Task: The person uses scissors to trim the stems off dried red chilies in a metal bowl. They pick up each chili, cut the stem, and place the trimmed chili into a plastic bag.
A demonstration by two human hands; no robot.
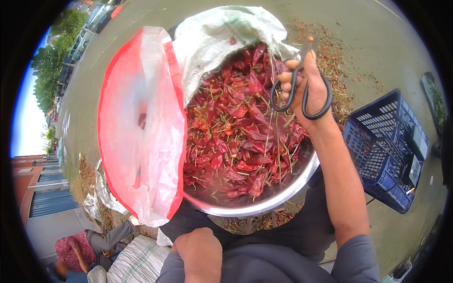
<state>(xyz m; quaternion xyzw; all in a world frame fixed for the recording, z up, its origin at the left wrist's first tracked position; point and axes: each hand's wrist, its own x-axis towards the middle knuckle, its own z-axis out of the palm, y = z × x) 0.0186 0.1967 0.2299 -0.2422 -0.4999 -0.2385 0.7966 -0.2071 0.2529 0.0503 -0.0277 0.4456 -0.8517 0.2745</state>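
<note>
My right hand (317,92) is raised over the far right side of a wide metal basin (302,181), gripping black-handled scissors (307,46) with the blades pointing away from me. Dried red chili peppers (236,127) with stems fill the basin below. In my lap, near the basin's front rim, my left hand (200,247) is curled into a fist; its fingers are mostly hidden. A white woven sack (226,30) lies over the far edge of the basin. A red-and-translucent plastic bag (141,127) covers its left side.
At the right stands a blue plastic crate (373,137) with small items along its edge. Stems and pepper scraps (332,61) litter the ground beyond the basin. A bulging white sack (137,262) sits at lower left, near another person (89,245) bending down. Buildings and trees are farther left.
</note>
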